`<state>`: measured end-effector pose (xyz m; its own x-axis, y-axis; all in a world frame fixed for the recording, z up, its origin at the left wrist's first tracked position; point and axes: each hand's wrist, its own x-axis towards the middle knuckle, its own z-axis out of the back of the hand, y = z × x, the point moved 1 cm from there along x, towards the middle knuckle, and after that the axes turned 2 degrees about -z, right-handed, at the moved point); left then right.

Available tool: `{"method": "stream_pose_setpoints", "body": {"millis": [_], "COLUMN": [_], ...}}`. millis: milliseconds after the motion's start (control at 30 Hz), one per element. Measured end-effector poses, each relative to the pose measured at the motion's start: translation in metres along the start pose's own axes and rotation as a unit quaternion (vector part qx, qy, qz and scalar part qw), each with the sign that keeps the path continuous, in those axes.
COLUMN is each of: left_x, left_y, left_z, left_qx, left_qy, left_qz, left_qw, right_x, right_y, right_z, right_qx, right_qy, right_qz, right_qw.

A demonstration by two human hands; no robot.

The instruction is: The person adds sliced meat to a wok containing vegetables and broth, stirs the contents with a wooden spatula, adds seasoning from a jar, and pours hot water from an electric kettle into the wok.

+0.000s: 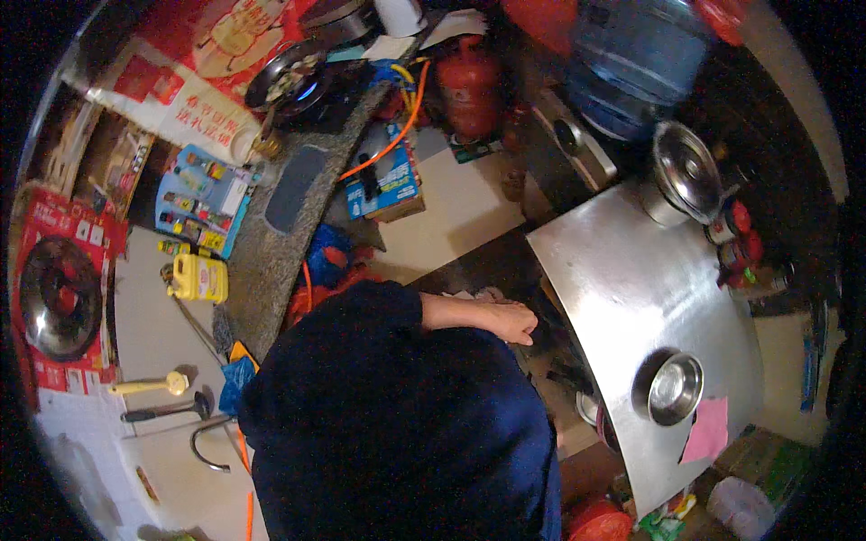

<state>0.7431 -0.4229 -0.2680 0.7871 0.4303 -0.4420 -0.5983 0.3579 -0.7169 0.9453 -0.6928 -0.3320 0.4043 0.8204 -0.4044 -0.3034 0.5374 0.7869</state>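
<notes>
My left hand (pixel 517 323) reaches out from a dark sleeve across the front of my body, its fingers curled in and no object visible in them. Beyond its fingertips stands a shiny metal-topped table (pixel 609 284). On that table are a lidded steel pot (pixel 680 179), a small steel bowl (pixel 676 389) and a pink cloth (pixel 706 429). My right hand is out of view. At the upper left, a wok (pixel 287 80) with pieces of food in it sits over a blue flame on the stone counter (pixel 264 284).
A red gas cylinder (pixel 468 88) stands near a large blue water bottle (pixel 632 64). An orange hose (pixel 392 145) hangs past a blue cardboard box (pixel 392 186) on the floor. Along the left are a yellow jug (pixel 200 278), a ladle (pixel 169 410) and a faucet (pixel 203 443).
</notes>
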Motion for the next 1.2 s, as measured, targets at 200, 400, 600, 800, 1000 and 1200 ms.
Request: {"method": "stream_pose_setpoints", "body": {"millis": [200,400,600,800,1000,1200], "left_x": [-0.074,-0.146,-0.261,-0.341,-0.36,-0.335], "left_y": [0.061,0.199,0.242,0.278,0.271,0.246], "left_z": [0.017,-0.009,0.06,0.019,-0.001,-0.001], "left_qx": [-0.068,-0.147,-0.221,-0.301,-0.356,-0.487], "left_qy": [-0.082,-0.261,-0.334,-0.376,-0.417,-0.457], "left_qz": [0.055,0.022,0.252,0.418,0.454,0.374], "left_qw": [0.993,0.954,0.881,0.77,0.703,0.643], "right_x": [0.092,0.164,0.24,0.3,0.351,0.333], "right_y": [0.214,0.408,0.526,0.591,0.605,0.629], "right_z": [-0.033,-0.194,-0.435,-0.613,-0.678,-0.658], "right_qx": [0.102,-0.014,-0.108,-0.224,-0.361,-0.36], "right_qy": [0.123,0.272,0.246,0.107,0.139,0.176], "right_qz": [0.164,0.4,0.507,0.609,0.657,0.71], "right_qw": [0.973,0.875,0.819,0.754,0.647,0.58]}}
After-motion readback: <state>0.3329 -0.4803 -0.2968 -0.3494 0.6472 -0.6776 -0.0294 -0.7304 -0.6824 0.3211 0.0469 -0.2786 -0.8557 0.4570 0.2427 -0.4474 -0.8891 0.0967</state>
